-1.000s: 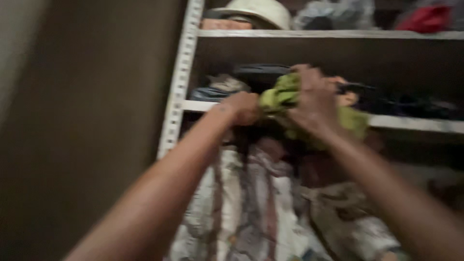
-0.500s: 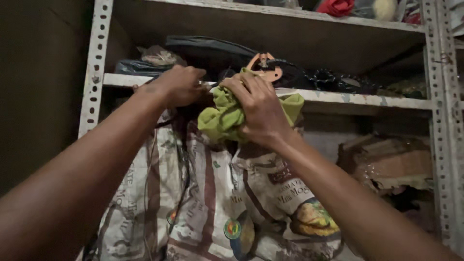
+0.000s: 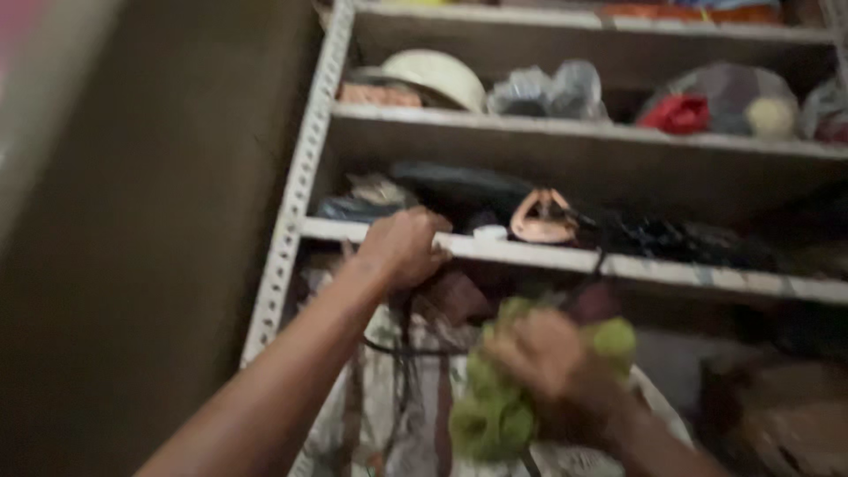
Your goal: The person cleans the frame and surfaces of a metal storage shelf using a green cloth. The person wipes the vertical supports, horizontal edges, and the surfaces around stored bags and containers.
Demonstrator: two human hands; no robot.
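Observation:
My left hand [image 3: 404, 248] grips the front edge of the middle shelf [image 3: 618, 262] of a white metal rack. My right hand [image 3: 552, 364], blurred by motion, is below that shelf and is closed around a crumpled green cloth [image 3: 495, 411]. The cloth hangs in front of printed sacks [image 3: 389, 415] stacked under the shelf. Dark cords dangle just below my left hand.
The middle shelf holds dark bags and an orange-brown object [image 3: 543, 216]. The shelf above carries a cream bowl-shaped item [image 3: 437, 75], clear plastic bags [image 3: 552, 88] and a red bundle [image 3: 680, 113]. A brown wall [image 3: 150, 221] stands at the left.
My right hand has dropped with the green cloth from shelf height to below the shelf. My left hand stays on the shelf edge. The view has tilted upward.

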